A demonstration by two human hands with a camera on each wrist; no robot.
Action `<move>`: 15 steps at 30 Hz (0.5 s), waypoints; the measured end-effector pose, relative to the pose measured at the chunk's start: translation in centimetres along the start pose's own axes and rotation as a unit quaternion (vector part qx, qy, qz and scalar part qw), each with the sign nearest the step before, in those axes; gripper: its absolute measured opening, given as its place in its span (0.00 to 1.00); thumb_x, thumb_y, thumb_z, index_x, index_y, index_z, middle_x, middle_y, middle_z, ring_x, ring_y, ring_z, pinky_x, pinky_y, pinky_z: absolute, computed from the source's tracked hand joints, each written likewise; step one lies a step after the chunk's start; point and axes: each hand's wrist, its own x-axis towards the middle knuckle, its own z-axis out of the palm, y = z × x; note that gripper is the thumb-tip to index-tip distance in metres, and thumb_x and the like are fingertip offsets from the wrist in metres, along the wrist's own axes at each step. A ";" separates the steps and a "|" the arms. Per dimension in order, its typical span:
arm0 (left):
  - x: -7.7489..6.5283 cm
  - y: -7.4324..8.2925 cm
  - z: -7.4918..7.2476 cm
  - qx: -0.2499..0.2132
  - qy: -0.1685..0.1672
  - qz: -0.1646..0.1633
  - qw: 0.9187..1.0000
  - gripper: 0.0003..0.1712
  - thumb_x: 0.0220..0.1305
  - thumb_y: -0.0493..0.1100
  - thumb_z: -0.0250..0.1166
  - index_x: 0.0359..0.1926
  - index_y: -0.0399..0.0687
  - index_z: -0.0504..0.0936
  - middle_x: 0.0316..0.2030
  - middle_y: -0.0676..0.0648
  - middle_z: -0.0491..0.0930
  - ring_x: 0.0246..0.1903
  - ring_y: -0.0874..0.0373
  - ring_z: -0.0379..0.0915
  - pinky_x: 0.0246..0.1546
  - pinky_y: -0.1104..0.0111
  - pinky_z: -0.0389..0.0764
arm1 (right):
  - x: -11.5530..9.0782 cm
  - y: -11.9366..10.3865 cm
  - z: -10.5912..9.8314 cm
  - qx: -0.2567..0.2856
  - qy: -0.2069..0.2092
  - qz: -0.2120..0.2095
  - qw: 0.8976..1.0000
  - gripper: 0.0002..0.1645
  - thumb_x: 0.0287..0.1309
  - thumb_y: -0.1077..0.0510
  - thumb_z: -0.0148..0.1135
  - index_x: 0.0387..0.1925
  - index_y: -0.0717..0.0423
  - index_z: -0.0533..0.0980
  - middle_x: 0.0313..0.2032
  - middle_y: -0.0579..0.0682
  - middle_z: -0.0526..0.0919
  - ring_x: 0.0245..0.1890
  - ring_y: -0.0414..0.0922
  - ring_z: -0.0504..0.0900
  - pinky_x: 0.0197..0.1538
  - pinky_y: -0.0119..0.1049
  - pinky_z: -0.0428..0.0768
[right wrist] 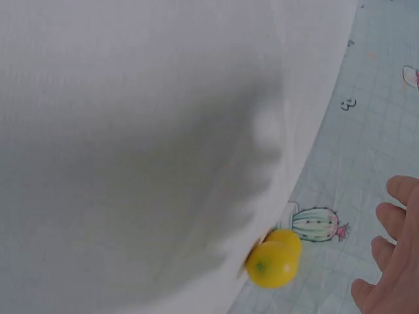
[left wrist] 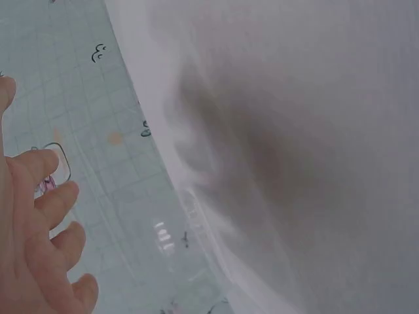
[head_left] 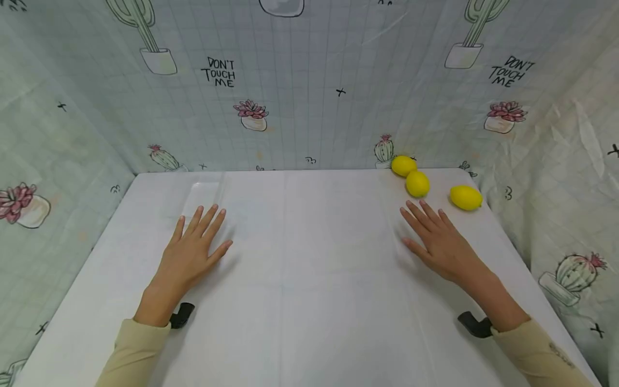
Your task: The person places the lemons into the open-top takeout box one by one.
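My left hand (head_left: pixel 190 259) hovers over the left part of the white table with its fingers spread and nothing held. Just beyond its fingertips lies a clear, flat-looking transparent container (head_left: pixel 203 192), faint against the cloth. On the other side, my right hand (head_left: pixel 442 247) is also spread and holds nothing. Beyond its fingertips sit three lemons: one at the back edge (head_left: pixel 403 165), one touching or nearly touching it in front (head_left: pixel 418 184), and one apart to the right (head_left: pixel 466 198). In the right wrist view two lemons (right wrist: pixel 272 264) overlap past the right fingers (right wrist: pixel 391 219).
A white cloth covers the table (head_left: pixel 309 279). Behind it and at both sides hangs a curtain (head_left: pixel 300 118) printed with cacti and words. A dark strap-like piece (head_left: pixel 182 315) shows at the left wrist, and a similar dark piece (head_left: pixel 475 324) at the right.
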 end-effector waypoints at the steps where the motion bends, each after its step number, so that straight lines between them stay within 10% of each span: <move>1: -0.2 -0.1 0.1 0.000 -0.001 -0.001 1.000 0.43 0.75 0.63 0.54 0.81 0.50 0.53 0.80 0.44 0.50 0.79 0.42 0.39 0.78 0.43 0.38 | 0.0 0.1 0.0 -0.001 0.002 0.001 1.000 0.44 0.76 0.40 0.49 0.82 0.50 0.47 0.81 0.55 0.46 0.80 0.59 0.41 0.78 0.62 0.40; 15: -2.0 -3.6 -1.5 0.008 -0.032 -0.025 0.999 0.44 0.76 0.60 0.54 0.82 0.51 0.46 0.81 0.43 0.45 0.80 0.41 0.34 0.77 0.42 0.30 | 0.4 2.9 -1.1 0.012 0.004 0.033 0.999 0.43 0.77 0.40 0.48 0.80 0.57 0.50 0.79 0.62 0.49 0.80 0.61 0.43 0.78 0.62 0.43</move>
